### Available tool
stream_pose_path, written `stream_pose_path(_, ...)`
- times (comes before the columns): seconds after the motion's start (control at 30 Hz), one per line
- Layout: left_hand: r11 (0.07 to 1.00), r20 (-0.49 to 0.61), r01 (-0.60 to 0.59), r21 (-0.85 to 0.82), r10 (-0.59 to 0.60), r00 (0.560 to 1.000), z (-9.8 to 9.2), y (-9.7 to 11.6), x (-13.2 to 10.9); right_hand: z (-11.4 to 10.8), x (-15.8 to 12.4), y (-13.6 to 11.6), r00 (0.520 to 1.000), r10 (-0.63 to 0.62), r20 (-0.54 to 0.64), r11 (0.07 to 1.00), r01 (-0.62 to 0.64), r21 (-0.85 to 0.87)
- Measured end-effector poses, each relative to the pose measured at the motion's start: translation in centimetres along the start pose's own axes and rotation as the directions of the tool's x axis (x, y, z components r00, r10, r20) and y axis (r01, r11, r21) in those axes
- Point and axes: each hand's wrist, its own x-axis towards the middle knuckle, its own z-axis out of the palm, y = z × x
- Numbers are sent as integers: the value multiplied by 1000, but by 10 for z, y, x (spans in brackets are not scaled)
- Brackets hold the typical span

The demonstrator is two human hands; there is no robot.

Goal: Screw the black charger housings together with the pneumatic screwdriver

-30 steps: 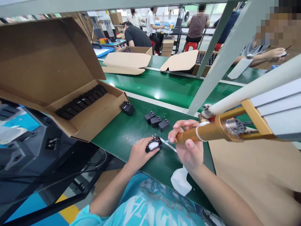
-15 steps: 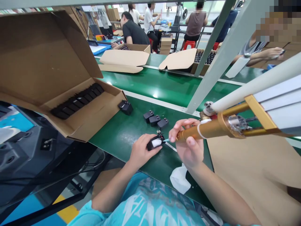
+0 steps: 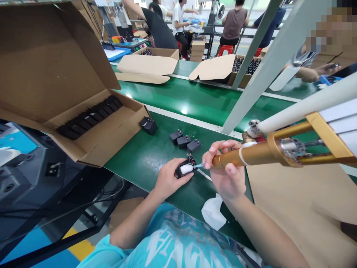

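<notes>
My left hand [image 3: 169, 178] grips a black power adapter housing [image 3: 179, 172] just above the green bench. A white inside part and small wires show at its open end. My right hand [image 3: 229, 180] is wrapped around the front of a gold glue dispensing gun [image 3: 258, 153]. The thin teal nozzle [image 3: 198, 166] of the gun points left, its tip at the housing's open end; whether it touches cannot be made out. Beyond my hands, a short row of black adapters [image 3: 183, 142] stands on the bench. Another adapter [image 3: 148, 125] sits beside the carton.
At the left stands an open carton [image 3: 111, 143] with a row of black adapters along its back. A white tissue [image 3: 213, 212] lies near the bench's front edge. Grey metal posts [image 3: 245, 74] rise past the belt [image 3: 167, 95]. Cardboard [image 3: 295, 197] covers the right side. Co-workers sit beyond.
The gun and my right hand have shifted slightly right in view, and the housing in my left hand a little too. Across the belt, a person in dark clothes has raised an arm.
</notes>
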Motion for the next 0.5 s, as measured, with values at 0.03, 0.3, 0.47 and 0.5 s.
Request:
stream_pose_path(0.03, 1000, 8, 20, -12, -20, 1000, 2, 1, 0, 0, 0, -1, 1000, 1, 1, 1000, -1, -5)
stream_pose_path(0.3, 983, 28, 179, -49, -178, 984, 15, 4, 4, 0, 0, -4, 1000, 14, 11, 1000, -13, -19)
stream_pose_path(0.47, 990, 8, 139, 38, -140, 990, 23, 4, 3, 1, 0, -3, 1000, 2, 13, 1000, -2, -10)
stream_pose_path(0.5, 992, 13, 120, 47, -121, 993, 25, 6, 4, 2, 0, -3, 1000, 2, 19, 1000, -1, -7)
